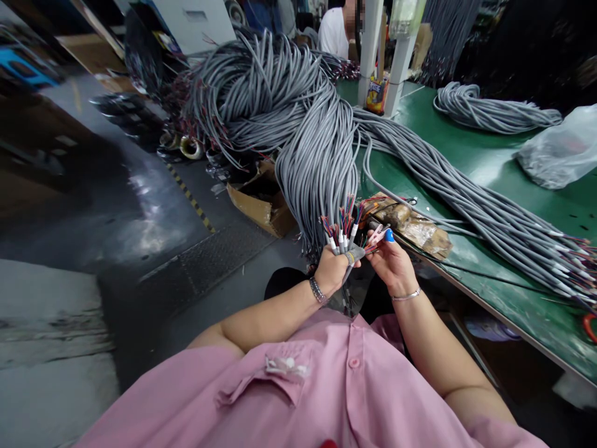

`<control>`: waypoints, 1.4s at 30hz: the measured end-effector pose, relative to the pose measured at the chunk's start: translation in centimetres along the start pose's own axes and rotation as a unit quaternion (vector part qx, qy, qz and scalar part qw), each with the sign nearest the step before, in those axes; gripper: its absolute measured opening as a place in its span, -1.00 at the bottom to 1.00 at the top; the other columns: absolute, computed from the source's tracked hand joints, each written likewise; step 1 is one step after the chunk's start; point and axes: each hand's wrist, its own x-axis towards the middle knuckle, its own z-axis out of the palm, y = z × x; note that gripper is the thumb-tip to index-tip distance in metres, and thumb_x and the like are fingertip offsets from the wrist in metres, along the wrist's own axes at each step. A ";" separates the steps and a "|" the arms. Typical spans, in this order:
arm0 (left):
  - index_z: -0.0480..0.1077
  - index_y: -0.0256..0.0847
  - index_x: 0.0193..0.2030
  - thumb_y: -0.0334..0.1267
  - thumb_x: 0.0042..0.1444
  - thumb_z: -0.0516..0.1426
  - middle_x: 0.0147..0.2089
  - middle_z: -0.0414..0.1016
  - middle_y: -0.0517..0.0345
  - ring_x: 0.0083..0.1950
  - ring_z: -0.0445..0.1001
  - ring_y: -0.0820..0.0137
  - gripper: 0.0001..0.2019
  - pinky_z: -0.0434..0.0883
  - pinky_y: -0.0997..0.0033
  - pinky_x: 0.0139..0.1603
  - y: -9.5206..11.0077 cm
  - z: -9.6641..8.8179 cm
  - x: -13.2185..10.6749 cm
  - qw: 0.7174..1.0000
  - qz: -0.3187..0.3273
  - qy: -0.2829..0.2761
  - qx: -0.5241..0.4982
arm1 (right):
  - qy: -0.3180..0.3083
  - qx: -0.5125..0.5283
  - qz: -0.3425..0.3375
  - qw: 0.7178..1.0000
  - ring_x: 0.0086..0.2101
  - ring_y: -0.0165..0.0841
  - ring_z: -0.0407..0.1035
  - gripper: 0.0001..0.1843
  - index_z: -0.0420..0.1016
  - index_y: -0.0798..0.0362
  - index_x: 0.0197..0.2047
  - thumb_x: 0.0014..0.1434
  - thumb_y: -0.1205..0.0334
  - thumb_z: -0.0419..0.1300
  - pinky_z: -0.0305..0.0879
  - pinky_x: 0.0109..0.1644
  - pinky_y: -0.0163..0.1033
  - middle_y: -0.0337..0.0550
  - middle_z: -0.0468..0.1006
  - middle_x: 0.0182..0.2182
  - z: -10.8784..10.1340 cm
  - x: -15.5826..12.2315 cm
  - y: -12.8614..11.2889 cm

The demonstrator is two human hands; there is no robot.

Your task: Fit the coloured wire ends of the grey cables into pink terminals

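My left hand (331, 271) is closed around the ends of several grey cables (321, 155), with a grey, yellow-edged cover on its thumb. White sleeves (342, 240) ring those ends, and thin coloured wires (346, 218) fan out above the fist. Close on the right, my right hand (392, 264) pinches a small pink clip-like tool (377, 235) beside wires that stick out toward it from the left thumb. A blue cover (388, 235) sits on one right fingertip. The exact contact between tool and wires is too small to make out.
A large heap of grey cable (261, 87) rises ahead. More cables (448, 174) lie along the green table (494, 280) on my right, near a taped block (410, 227). An open cardboard box (261, 202) stands on the floor. A person (333, 32) is behind the posts.
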 end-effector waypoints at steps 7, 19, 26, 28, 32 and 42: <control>0.43 -0.30 -0.56 -0.25 -0.15 0.33 -0.64 0.40 0.21 -0.60 0.32 0.53 -0.81 0.24 0.50 -0.52 -0.2 -0.6 -0.2 1.000 0.005 -0.014 0.011 | -0.001 0.013 0.001 1.000 -0.33 -0.41 0.47 -0.80 0.55 -0.02 -0.28 0.07 0.06 0.35 0.41 -0.23 -0.29 -0.24 0.64 -0.29 -0.1 -0.1 0.1; 0.45 -0.28 -0.55 -0.16 -0.10 0.33 -0.58 0.43 0.18 -0.54 0.36 0.49 -0.76 0.31 0.45 -0.44 -0.6 -1.9 -1.3 0.996 0.029 -0.046 0.074 | -0.062 -0.159 0.083 0.982 -0.37 -0.36 0.48 -0.50 0.55 0.06 -0.23 -0.02 -0.21 0.33 0.45 -0.29 -0.25 -0.08 0.62 -0.28 -1.5 -2.0 -0.8; 0.43 -0.28 -0.60 -0.12 -0.08 0.31 -0.58 0.42 0.17 -0.51 0.35 0.47 -0.71 0.35 0.42 -0.40 1.1 -1.6 -2.2 0.986 0.048 -0.071 0.144 | -0.046 -0.307 0.037 0.950 -0.48 -0.46 0.39 -0.72 0.53 0.06 -0.36 -0.03 0.05 0.40 0.35 -0.36 -0.34 -0.24 0.56 -0.48 -0.5 -2.7 -1.7; 0.44 -0.27 -0.59 -0.12 -0.08 0.32 -0.58 0.42 0.17 -0.51 0.36 0.46 -0.72 0.36 0.42 -0.39 1.1 -1.6 -2.2 0.985 0.050 -0.071 0.150 | -0.058 -0.344 0.010 0.937 -0.53 -0.49 0.32 -0.73 0.53 0.08 -0.43 -0.03 0.06 0.40 0.30 -0.40 -0.36 -0.28 0.49 -0.55 -0.1 -2.6 -2.2; 0.44 -0.27 -0.57 -0.17 -0.08 0.31 -0.57 0.44 0.18 -0.51 0.36 0.46 -0.76 0.35 0.43 -0.41 1.1 -1.7 -2.1 0.980 0.056 -0.096 0.163 | -0.086 -0.383 -0.016 0.920 -0.51 -0.47 0.32 -0.74 0.55 0.08 -0.42 -0.04 0.06 0.40 0.31 -0.33 -0.31 -0.28 0.51 -0.54 0.8 -2.9 -2.9; 0.47 -0.29 -0.58 -0.23 -0.13 0.33 -0.60 0.46 0.15 -0.58 0.34 0.48 -0.81 0.28 0.49 -0.52 1.2 -2.5 -1.1 0.950 -0.019 -0.222 0.217 | -0.150 -0.440 -0.077 0.882 -0.40 -0.33 0.42 -0.77 0.59 0.03 -0.25 0.12 0.06 0.29 0.39 -0.28 -0.23 -0.18 0.57 -0.40 1.7 -3.7 -1.8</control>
